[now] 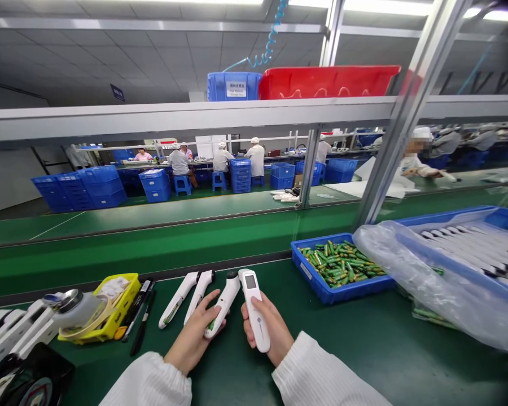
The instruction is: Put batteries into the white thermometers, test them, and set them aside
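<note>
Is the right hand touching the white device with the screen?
Touching. The head view shows the right hand holding the device, thumb lying on its front and fingers showing at its left edge.

One head-worn camera supplies the only view, looking forward and down across the green desk (355,349) from its near side. The left hand (195,337) and right hand (275,330) appear close, at lower centre; a shelf (152,121) spans the upper part farther off, with the ceiling (122,56) above, well beyond.
</note>
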Available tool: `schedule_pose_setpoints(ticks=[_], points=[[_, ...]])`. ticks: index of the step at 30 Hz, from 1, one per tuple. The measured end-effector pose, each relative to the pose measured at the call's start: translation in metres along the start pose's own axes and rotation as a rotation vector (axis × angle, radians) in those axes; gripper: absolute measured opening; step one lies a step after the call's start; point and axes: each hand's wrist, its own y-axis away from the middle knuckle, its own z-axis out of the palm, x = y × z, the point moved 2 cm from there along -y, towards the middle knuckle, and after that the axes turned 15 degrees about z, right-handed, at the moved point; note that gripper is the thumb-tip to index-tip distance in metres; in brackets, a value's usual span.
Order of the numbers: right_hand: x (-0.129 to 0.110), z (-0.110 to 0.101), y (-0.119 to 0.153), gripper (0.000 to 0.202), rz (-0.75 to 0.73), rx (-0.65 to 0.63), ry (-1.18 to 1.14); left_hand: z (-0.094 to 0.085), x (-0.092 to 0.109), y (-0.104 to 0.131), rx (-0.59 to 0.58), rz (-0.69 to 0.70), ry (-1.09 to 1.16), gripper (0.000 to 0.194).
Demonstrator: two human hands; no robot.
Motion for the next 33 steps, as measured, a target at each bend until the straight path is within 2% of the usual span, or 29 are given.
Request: schedule_pose_setpoints(ticks=[4,6,9,14,17,21,25,27,30,33], points=[[0.000,0.004,0.004,0.035,0.010,-0.008,0.037,-0.003,0.001,0.025,0.040,-0.160,0.479,0.055],[0.002,0.005,0.005,0.035,0.015,-0.001,0.067,-0.003,0.001,0.029,0.057,-0.148,0.605,0.048],[0.005,0.004,0.004,0.037,0.042,0.023,0.093,-0.001,0.000,0.027,0.020,-0.079,0.488,0.033],[0.008,0.004,0.003,0.037,0.082,0.063,0.124,0.004,-0.004,0.026,-0.038,-0.045,0.369,0.046],[0.009,0.004,0.004,0.037,0.102,0.066,0.139,0.003,-0.004,0.029,-0.044,-0.075,0.313,0.032],[0.011,0.005,0.004,0.039,0.129,0.056,0.168,-0.001,-0.001,0.031,-0.037,-0.040,0.264,0.031],[0.013,0.008,0.005,0.040,0.162,0.045,0.187,0.001,0.000,0.032,-0.017,-0.020,0.324,0.030],[0.013,0.008,0.005,0.039,0.159,0.050,0.173,0.002,0.000,0.033,0.042,-0.024,0.378,0.037],[0.012,0.006,0.004,0.036,0.155,0.064,0.138,0.004,0.002,0.034,0.119,-0.049,0.448,0.064],[0.010,0.003,0.003,0.034,0.174,0.095,0.072,0.004,0.005,0.034,0.149,-0.086,0.505,0.072]])
